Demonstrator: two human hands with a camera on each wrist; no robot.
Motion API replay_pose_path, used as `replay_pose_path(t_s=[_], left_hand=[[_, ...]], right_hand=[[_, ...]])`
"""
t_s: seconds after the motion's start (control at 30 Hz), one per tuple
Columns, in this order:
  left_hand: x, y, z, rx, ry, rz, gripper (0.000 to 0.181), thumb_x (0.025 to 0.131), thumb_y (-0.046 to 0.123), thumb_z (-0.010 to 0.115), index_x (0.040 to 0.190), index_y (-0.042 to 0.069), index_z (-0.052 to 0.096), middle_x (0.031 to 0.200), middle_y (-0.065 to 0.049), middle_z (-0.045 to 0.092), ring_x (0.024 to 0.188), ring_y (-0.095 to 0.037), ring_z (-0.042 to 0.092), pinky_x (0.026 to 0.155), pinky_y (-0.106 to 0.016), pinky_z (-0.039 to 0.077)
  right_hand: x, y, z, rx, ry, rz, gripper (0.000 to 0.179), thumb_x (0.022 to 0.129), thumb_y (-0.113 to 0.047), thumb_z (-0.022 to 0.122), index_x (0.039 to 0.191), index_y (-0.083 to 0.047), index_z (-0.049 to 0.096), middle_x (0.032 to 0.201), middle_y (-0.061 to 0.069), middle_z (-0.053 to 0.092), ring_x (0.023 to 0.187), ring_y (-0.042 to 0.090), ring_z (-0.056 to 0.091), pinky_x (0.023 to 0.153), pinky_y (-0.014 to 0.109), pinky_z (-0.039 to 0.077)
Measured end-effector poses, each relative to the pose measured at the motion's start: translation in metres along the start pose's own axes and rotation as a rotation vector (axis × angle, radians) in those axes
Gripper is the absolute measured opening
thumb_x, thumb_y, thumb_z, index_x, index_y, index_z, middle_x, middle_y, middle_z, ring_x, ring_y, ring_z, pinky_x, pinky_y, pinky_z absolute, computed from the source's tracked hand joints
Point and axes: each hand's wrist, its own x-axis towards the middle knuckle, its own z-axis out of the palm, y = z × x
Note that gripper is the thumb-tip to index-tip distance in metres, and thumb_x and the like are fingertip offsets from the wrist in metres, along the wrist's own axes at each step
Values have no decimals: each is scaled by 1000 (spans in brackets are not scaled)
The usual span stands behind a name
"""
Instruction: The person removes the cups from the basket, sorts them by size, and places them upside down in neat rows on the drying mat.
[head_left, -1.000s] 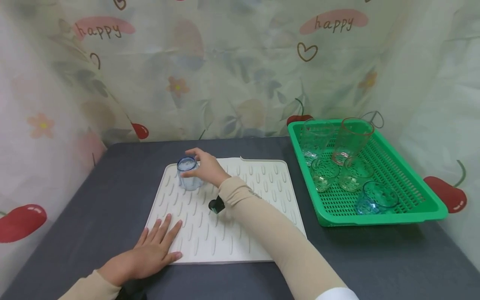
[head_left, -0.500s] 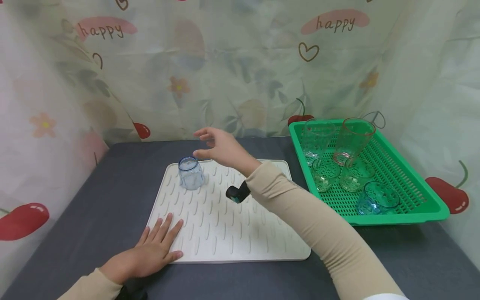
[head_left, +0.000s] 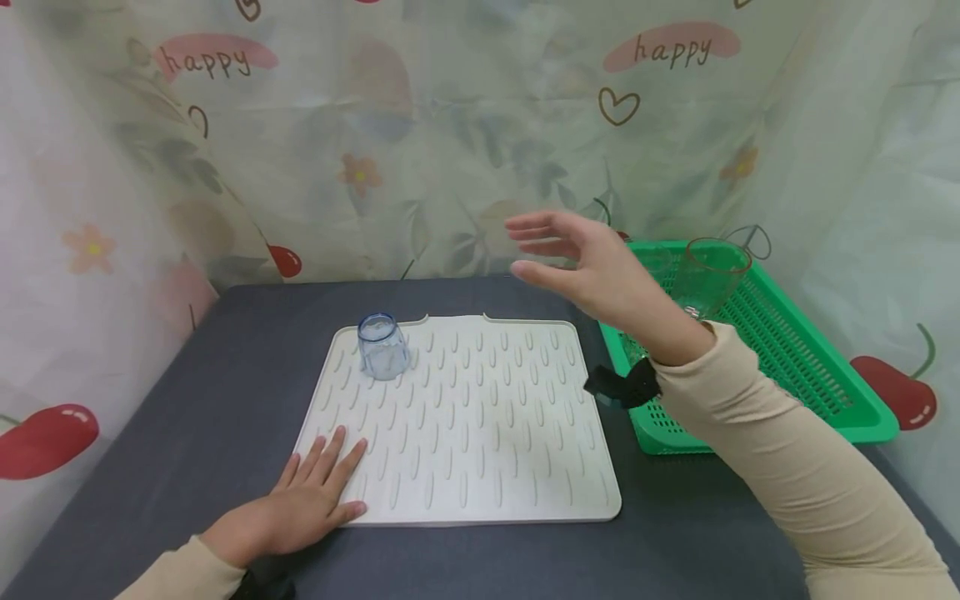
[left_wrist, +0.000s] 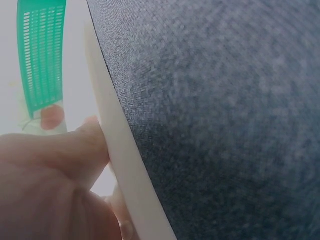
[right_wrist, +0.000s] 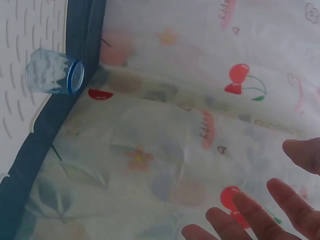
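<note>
My left hand (head_left: 296, 508) lies flat with fingers spread on the front left corner of a white ridged drying mat (head_left: 480, 425). In the left wrist view its thumb (left_wrist: 75, 155) rests along the mat's edge. A small bluish glass tumbler (head_left: 383, 350) stands upside down near the mat's back left corner, its blue base uppermost. My right hand (head_left: 600, 271) is raised in front of the green basket's back left corner, holding nothing, its fingers loosely bent. The right wrist view shows the tumbler (right_wrist: 52, 72) well away from those fingers (right_wrist: 257, 215).
A green perforated basket (head_left: 832, 437) stands on the dark tablecloth (head_left: 480, 567) to the right. A red-rimmed glass (head_left: 708, 271) shows inside it; my right hand and forearm hide most of the rest. A patterned curtain (head_left: 465, 133) hangs behind the table.
My right hand has let go of the tumbler on the mat, then risen and moved right to the basket. The left hand stays in place.
</note>
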Motion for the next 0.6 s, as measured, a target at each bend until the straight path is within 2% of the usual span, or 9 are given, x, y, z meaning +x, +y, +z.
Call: replay_pose_path(t_s=[0.1,0.2,0.27,0.37,0.47,0.6], left_hand=[[0,-1,1,4,-4,-4,91,88,72,42,156,17,14,162,-19,-5,147,-43,-5,110,-66,-3],[1,-2,1,8,-10,-8,91,88,72,41,156,17,14,162,-18,-5,147,-42,-5,111,-66,-3],[1,-2,1,10,-11,-9,91,88,72,41,156,17,14,162,-18,-5,147,-42,-5,111,-66,-3],[0,-1,2,11,-8,-4,91,88,72,41,156,17,14,162,-19,-5,147,-43,-5,111,-66,-3],[0,-2,2,14,-1,3,91,89,71,41,156,17,14,162,-19,-5,147,-43,-5,111,-66,-3],[0,-1,1,18,3,4,91,89,71,42,156,16,14,162,-19,-4,147,-43,-4,111,-66,-3]], right_hand=[[-20,7,-18,-35,67,5,43,92,-22,67,134,-17,55,138,-1,55,125,16,54,95,32,50],[-40,16,-34,-39,147,-25,41,94,-19,65,134,-16,56,134,-3,58,122,9,56,89,21,50],[-53,24,-44,3,201,-84,41,94,-10,63,134,-11,56,132,-2,60,120,7,58,87,16,50],[-72,38,-57,118,262,-167,43,91,4,60,133,-4,56,131,1,60,118,6,59,89,14,48],[-91,52,-70,169,319,-183,45,89,12,58,133,1,54,131,4,60,119,8,58,90,12,47],[-115,68,-84,-14,412,-86,47,90,9,58,136,-2,52,132,-3,60,120,3,56,89,8,45]])
